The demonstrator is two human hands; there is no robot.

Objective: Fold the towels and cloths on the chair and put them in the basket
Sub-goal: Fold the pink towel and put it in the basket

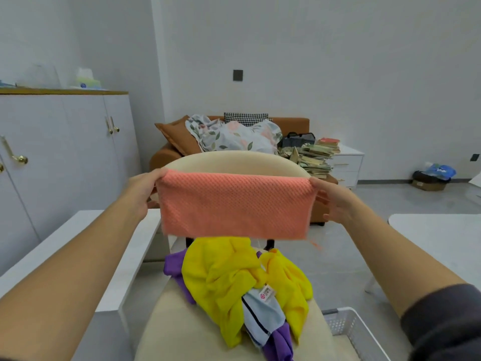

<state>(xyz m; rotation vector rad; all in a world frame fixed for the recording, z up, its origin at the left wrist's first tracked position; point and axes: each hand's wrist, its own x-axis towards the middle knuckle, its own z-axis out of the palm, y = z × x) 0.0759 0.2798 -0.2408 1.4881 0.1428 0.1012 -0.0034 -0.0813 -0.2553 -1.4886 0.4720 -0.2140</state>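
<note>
Looking down past a dark sleeve [442, 324] on the right forearm to a white perforated basket [348, 332] at the lower right, just beside the cream chair [177, 324], with only one corner in view. Heaped on the chair's seat, unfolded and tangled together: a yellow cloth [221, 277] on top, a purple cloth [278, 342] poking out underneath at the near end and at the far left, and a pale blue striped cloth [263, 313] with a small white label wedged between them. Held up in the air beyond that heap and in front of the chair's rounded back: a coral waffle-weave cloth [234, 204], apparently doubled over along its top edge, stretched flat and level. Pinching its upper left corner, the left hand [141, 191], thumb and fingers closed on the fabric; pinching the upper right corner, the right hand [333, 201], thumb on top, the other fingers loosely spread behind the cloth's edge. Flanking the chair, a white table [78, 243] to the left and another white tabletop [442, 235] to the right. Farther back, a brown sofa [166, 155] piled with a floral blanket [234, 136] and a houndstooth cushion [246, 118], next to a leaning stack of books [317, 157] on a white drawer unit [348, 162]. Along the left wall, a white cabinet [65, 157] with brass handles.
</note>
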